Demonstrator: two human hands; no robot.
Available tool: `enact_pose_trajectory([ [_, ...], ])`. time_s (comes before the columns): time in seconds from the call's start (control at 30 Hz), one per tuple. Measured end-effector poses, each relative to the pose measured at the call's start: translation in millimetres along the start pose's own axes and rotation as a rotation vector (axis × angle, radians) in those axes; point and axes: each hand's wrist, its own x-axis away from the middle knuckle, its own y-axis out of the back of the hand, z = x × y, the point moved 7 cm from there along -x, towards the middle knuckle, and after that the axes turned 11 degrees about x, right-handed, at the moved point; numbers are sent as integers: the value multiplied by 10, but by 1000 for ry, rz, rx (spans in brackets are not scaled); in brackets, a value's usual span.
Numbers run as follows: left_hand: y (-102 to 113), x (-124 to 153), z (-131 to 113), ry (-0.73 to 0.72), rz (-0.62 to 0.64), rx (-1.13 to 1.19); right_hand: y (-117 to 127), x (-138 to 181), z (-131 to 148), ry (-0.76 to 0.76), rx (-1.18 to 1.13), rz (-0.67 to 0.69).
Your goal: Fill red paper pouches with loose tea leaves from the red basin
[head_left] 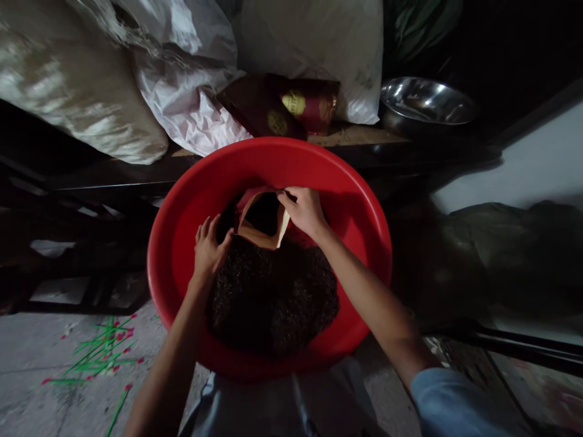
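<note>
A paper bag (259,240) with a dark red outside and a tan inner face stands with its mouth open in a big red basin (182,200). Dark stuff shows inside the bag. My right hand (304,209) pinches the bag's upper right rim between thumb and fingers. At its left side is my left hand (211,247), fingers spread, the thumb close to or touching the bag's edge. Below both hands, a heap of dark, loose, shredded-looking material (273,297) covers the basin's bottom.
Behind the basin, large pale sacks (314,42), dark red packets with gold labels (314,106) and a shiny metal bowl (428,100) rest on a low shelf. Green sticks with pink ends (102,349) lie scattered on the floor at left.
</note>
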Motion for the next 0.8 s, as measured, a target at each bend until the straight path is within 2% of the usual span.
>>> enact_pose_trajectory([
  [0.03, -96, 52, 212, 101, 121, -149, -8, -91, 1, -29, -27, 6],
  [0.1, -294, 191, 516, 197, 355, -317, -30, -268, -18, -71, -72, -2],
  [0.13, -379, 259, 600, 208, 438, -351, -47, -345, -35, -83, -113, -15],
  [0.2, -494, 359, 661, 201, 508, -381, -99, -455, -88, -110, -235, -45],
  [0.3, -589, 441, 641, 204, 544, -433, -229, -474, -159, -183, -385, -36],
  [0.4, -640, 462, 596, 196, 572, -493, -344, -370, -115, -218, -454, 25],
  [0.5, -653, 439, 584, 211, 535, -541, -421, -251, -4, -222, -533, 85],
  [0.6, -675, 423, 578, 224, 498, -557, -476, -146, 91, -253, -619, 84],
  [0.8, -658, 434, 459, 190, 458, -541, -567, 195, 286, -401, -743, 136],
])
